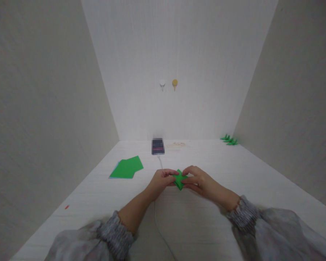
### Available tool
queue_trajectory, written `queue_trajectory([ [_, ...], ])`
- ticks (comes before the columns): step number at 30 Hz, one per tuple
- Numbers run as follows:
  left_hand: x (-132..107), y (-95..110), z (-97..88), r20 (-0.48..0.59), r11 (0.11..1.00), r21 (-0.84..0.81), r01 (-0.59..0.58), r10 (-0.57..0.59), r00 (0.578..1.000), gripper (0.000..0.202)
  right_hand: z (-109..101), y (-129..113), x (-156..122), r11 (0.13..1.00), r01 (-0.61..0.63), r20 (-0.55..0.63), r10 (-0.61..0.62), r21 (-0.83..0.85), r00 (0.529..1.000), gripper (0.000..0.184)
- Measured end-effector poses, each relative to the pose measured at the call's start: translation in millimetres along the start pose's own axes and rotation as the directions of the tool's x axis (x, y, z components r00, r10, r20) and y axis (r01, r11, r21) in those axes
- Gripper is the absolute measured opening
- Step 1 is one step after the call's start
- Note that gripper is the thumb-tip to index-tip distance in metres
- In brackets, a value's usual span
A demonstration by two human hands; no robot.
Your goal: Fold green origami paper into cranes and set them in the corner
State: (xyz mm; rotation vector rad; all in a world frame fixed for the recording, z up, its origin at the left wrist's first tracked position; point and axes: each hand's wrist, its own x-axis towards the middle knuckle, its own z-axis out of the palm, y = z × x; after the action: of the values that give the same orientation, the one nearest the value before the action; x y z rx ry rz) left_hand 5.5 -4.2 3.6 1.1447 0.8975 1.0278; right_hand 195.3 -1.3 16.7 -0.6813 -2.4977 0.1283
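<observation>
Between my two hands is a small folded green paper (179,180), diamond-shaped as it faces me. My left hand (163,179), with a ring on one finger, pinches its left corner between thumb and fingers. On the opposite side, my right hand (199,180) has its fingertips closed on the right corner. The fingers cover both side corners of the paper. Left of my hands, green paper sheets (126,168) lie overlapping on the white table, with a pale blue edge showing beneath.
Several folded green paper pieces (229,140) sit at the back right corner. A blurred dark device (158,146) stands near the back wall, and a white cable (161,230) runs toward me beneath my left arm. A small red object (67,207) lies at left. Two hooks (174,83) hang on the wall.
</observation>
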Motion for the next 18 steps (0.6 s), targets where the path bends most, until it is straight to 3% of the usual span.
queue_trajectory([
  [6, -1, 1, 3.1, -0.006, 0.998, 0.047, 0.033, -0.033, 0.999, 0.020, -1, -2, 0, 0.999, 0.014, 0.036, -0.013, -0.032, 0.999, 0.016],
  [13, 2, -1, 0.7, 0.014, 0.999, -0.010, 0.046, -0.046, 0.999, 0.017, -3, -9, 5, 0.929, 0.153, 0.162, -0.103, -0.337, 0.982, 0.022],
  [18, 0, 1, 0.2, 0.059, 0.998, 0.029, 0.064, -0.066, 0.996, 0.018, 0, -13, 7, 0.918, 0.168, 0.163, -0.116, -0.360, 0.980, 0.023],
])
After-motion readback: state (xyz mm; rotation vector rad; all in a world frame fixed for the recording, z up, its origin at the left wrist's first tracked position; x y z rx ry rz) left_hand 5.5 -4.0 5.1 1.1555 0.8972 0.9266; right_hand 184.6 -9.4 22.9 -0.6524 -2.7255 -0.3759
